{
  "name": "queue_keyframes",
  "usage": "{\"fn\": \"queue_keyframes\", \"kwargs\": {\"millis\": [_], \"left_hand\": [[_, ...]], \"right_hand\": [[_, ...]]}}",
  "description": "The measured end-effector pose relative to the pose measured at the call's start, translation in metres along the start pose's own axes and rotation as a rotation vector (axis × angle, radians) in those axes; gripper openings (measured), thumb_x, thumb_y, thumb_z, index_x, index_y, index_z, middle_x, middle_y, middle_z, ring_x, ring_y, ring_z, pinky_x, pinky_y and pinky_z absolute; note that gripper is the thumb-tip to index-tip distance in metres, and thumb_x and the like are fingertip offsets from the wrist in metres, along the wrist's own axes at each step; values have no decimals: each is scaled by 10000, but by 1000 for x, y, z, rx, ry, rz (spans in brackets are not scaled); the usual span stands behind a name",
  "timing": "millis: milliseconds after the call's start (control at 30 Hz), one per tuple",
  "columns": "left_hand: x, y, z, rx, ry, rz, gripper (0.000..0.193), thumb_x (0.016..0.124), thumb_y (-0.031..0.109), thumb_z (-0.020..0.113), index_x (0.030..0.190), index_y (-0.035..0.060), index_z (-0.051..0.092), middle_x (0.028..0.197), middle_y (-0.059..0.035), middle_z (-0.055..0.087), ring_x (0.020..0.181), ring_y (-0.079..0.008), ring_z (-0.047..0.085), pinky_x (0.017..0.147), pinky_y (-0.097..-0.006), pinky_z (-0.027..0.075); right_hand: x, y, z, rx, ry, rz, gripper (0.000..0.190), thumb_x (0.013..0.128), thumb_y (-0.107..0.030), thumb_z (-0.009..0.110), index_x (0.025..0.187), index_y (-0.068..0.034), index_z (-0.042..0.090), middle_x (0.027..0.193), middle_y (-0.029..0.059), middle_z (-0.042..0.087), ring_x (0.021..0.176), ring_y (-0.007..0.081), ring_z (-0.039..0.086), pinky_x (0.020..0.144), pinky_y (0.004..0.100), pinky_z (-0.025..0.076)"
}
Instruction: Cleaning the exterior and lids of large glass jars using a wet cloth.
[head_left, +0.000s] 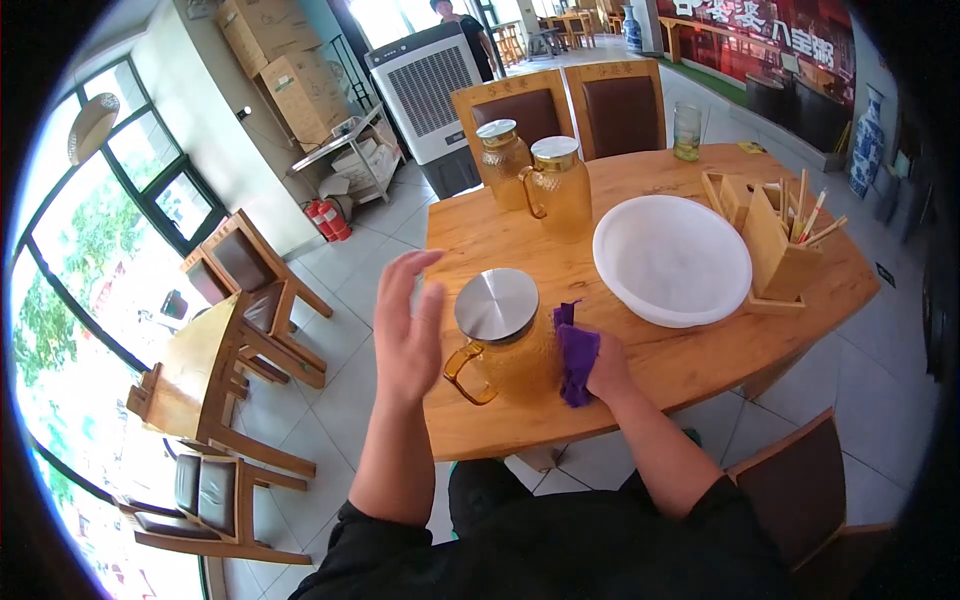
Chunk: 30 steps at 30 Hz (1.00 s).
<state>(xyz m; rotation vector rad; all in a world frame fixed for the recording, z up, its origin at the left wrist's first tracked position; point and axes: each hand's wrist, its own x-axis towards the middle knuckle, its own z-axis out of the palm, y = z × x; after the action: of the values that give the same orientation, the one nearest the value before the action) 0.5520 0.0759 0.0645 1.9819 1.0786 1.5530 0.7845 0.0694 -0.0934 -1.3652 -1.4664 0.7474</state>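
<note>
An amber glass pitcher (517, 367) with a flat metal lid (496, 304) stands upright on the wooden table (637, 367), its handle turned towards me and to the left. My right hand (613, 369) grips a purple cloth (577, 360) close against the pitcher's right side; whether the cloth touches the glass is hard to tell. Raised to the left of the lid, my left hand (409, 330) is empty, thumb and fingers apart. Farther back stand two more lidded amber pitchers, one with its handle showing (562, 195) and one behind it (506, 169).
A white plastic basin (671, 259) sits right of the pitchers. Beside it is a wooden holder (784, 247) with chopsticks. A drinking glass (686, 133) stands at the far edge. Chairs (795, 480) border the table. A person (474, 37) is behind the air cooler (427, 94).
</note>
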Motion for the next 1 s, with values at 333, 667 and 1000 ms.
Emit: {"fn": "queue_keyframes", "kwargs": {"millis": [333, 667, 1000], "left_hand": [[-27, 36, 52, 914, -219, 70, 695, 770, 475, 785, 1333, 116, 596, 1370, -192, 535, 1158, -385, 575, 948, -448, 502], [-20, 28, 31, 672, -340, 270, 576, 749, 331, 792, 1274, 140, 652, 1294, -169, 596, 1116, -354, 610, 938, -445, 509], [-20, 37, 43, 679, -333, 231, 622, 651, 206, 823, 1239, 84, 661, 1301, -176, 588, 1125, -384, 595, 964, -459, 490]], "right_hand": [[-6, -33, 2, 206, 31, -100, 324, 967, -268, 612, 1187, -35, 660, 1104, 200, 675, 1008, 360, 641, 886, 402, 496], [3, -60, -11, 146, -10, -158, 335, 1004, -299, 512, 1167, -51, 669, 869, 185, 673, 793, 315, 665, 742, 421, 522], [118, -35, 3, 161, -765, -169, 310, 950, -296, 586, 1118, -77, 728, 1093, 82, 713, 949, 184, 626, 890, 358, 489]]}}
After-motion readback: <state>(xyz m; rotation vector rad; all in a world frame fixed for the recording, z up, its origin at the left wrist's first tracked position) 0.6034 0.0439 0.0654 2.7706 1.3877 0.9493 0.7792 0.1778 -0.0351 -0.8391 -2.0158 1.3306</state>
